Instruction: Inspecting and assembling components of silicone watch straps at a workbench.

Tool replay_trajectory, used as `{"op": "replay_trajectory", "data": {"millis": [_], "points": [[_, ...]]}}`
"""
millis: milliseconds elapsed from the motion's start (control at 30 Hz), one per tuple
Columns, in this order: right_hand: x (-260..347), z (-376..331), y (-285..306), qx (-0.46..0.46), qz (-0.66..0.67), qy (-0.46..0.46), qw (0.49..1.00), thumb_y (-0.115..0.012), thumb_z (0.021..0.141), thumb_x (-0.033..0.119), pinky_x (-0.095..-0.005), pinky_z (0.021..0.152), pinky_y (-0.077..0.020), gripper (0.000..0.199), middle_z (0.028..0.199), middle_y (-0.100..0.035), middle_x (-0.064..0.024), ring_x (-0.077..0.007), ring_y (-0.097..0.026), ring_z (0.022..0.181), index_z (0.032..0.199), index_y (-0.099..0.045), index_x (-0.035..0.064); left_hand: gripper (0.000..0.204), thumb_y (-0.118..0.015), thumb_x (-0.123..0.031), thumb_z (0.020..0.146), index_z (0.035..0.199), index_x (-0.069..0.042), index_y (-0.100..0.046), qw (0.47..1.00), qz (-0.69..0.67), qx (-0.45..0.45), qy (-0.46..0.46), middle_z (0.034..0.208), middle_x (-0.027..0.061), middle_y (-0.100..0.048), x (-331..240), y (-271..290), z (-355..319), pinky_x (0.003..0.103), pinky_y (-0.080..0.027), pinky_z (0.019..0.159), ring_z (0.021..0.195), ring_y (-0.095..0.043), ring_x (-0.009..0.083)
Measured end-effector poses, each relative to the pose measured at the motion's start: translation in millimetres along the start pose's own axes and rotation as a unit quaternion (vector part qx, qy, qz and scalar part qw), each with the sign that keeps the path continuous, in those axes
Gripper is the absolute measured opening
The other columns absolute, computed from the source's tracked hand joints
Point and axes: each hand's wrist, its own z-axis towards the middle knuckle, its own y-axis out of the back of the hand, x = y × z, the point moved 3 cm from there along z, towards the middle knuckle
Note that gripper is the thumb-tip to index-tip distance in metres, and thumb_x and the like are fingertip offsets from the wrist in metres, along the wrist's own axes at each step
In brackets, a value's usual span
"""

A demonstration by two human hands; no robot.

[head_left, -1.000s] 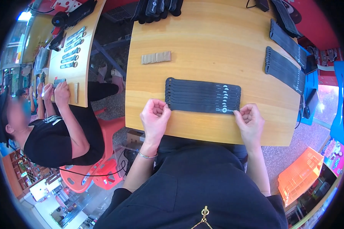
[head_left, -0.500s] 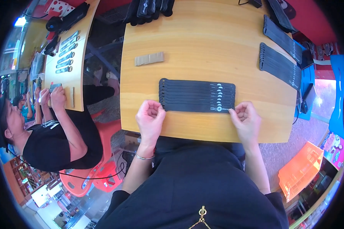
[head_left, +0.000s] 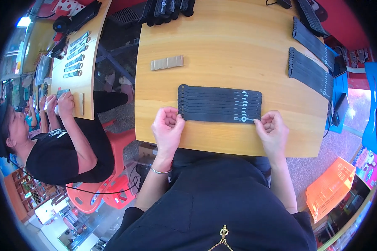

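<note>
On the wooden table (head_left: 222,46) we log one row of black straps (head_left: 220,104) laid side by side near the front edge, our left hand (head_left: 167,127) and right hand (head_left: 272,129) pinching its two ends with curled fingers. We judge this row nearly squared up. Finished bundles (head_left: 310,69) lie far right; a tan strip (head_left: 166,62) lies apart.

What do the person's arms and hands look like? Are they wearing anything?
Both forearms are bare, with no gloves on either hand. The left hand has a thin silver bangle at the wrist. The right hand wears nothing. Black sleeves start higher up the arms.
</note>
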Motion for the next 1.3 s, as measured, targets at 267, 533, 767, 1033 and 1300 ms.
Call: {"op": "replay_trajectory", "data": {"millis": [267, 533, 767, 1033, 1300], "points": [[2.0, 0.0, 0.3, 0.002, -0.011, -0.002, 1.0, -0.071, 0.079, 0.001, -0.0176, 0.055, -0.0472, 0.019, 0.071, -0.059, -0.0008, -0.003, -0.057, 0.06, 0.086, -0.054, 0.0024, 0.017, -0.063, 0.005, 0.08, 0.094, -0.001, -0.056, 1.0, -0.015, -0.003, 0.006, 0.07, -0.0014, -0.056, 0.6, 0.4, -0.6, 0.016, -0.04, 0.051, 0.058, -0.049, 0.0014], [-0.2, 0.1, 1.0, 0.003, -0.005, -0.001, 1.0, -0.072, 0.079, 0.002, -0.0176, 0.056, -0.0474, 0.019, 0.071, -0.059, -0.0006, -0.0029, -0.057, 0.061, 0.087, -0.054, 0.0022, 0.017, -0.063, 0.005, 0.08, 0.094, -0.002, -0.055, 1.0, -0.007, -0.005, 0.007, 0.07, -0.002, -0.055, -1.8, -0.8, -0.9, 0.016, -0.039, 0.051, 0.058, -0.049, 0.001], [0.9, 0.7, 0.2, 0.003, -0.013, -0.011, 1.0, -0.072, 0.078, 0.002, -0.0179, 0.056, -0.0478, 0.019, 0.071, -0.059, -0.0004, -0.0031, -0.056, 0.061, 0.087, -0.055, 0.0027, 0.017, -0.062, 0.006, 0.08, 0.094, -0.002, -0.055, 1.0, 0.001, -0.003, 0.016, 0.071, -0.0024, -0.054, -1.2, -0.4, -0.7, 0.015, -0.04, 0.052, 0.059, -0.048, 0.0009], [1.2, 1.1, 1.4, 0.001, -0.024, 0.0, 1.0, -0.072, 0.077, 0.002, -0.0189, 0.055, -0.0486, 0.019, 0.07, -0.06, -0.0016, -0.0041, -0.057, 0.059, 0.087, -0.055, 0.0029, 0.016, -0.062, 0.006, 0.08, 0.093, -0.002, -0.055, 1.0, -0.012, -0.002, 0.007, 0.072, -0.0024, -0.054, 0.3, -1.6, -0.3, 0.015, -0.04, 0.052, 0.059, -0.048, 0.0011], [0.3, 1.7, 0.6, 0.0, -0.035, 0.008, 0.999, -0.072, 0.077, 0.003, -0.0198, 0.055, -0.0487, 0.02, 0.069, -0.06, -0.0021, -0.0053, -0.057, 0.057, 0.087, -0.055, 0.0029, 0.015, -0.062, 0.006, 0.08, 0.092, -0.001, -0.055, 1.0, -0.017, -0.003, 0.003, 0.072, -0.0023, -0.054, 1.3, -1.5, -0.5, 0.015, -0.039, 0.052, 0.059, -0.048, 0.001]]}}
